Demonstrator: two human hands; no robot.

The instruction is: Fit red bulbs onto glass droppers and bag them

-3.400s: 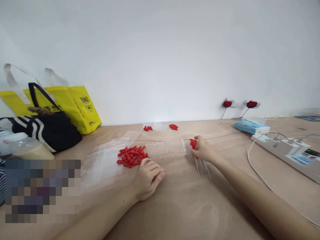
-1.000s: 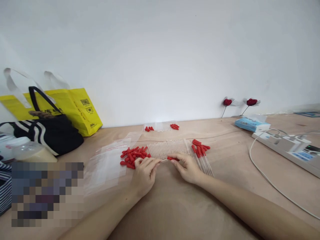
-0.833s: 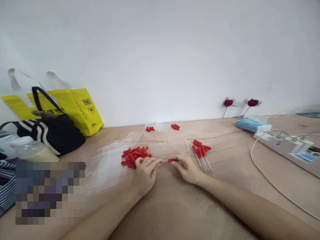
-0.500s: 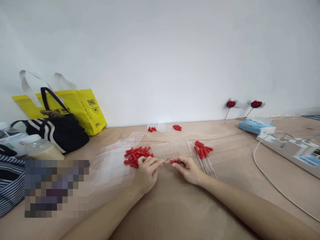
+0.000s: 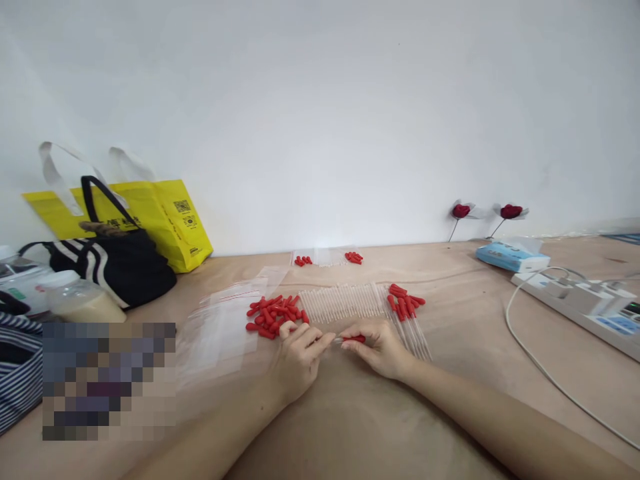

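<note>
My left hand (image 5: 299, 360) pinches a thin clear dropper tube (image 5: 337, 339) that points to the right. My right hand (image 5: 381, 348) grips a red rubber bulb (image 5: 354, 339) between thumb and fingers, at the tube's right end. How far the tube sits inside the bulb cannot be made out. Beyond my hands lies a row of clear dropper tubes (image 5: 343, 301), side by side. A pile of loose red bulbs (image 5: 273, 313) is just past my left hand. Several droppers with red bulbs fitted (image 5: 407, 307) lie to the right of the row.
Clear zip bags (image 5: 220, 333) lie fanned out at left. By the wall is a bag with red-tipped droppers (image 5: 325, 255). A yellow bag (image 5: 185, 227), black bag (image 5: 135, 267) and jar (image 5: 87, 300) stand left. Tissues (image 5: 510, 257), a power strip (image 5: 590, 307) and its cable (image 5: 530, 360) are right.
Both hands have moved slightly nearer to me with the tube and bulb. My right fingers have shifted on the bulb, and more of it shows.
</note>
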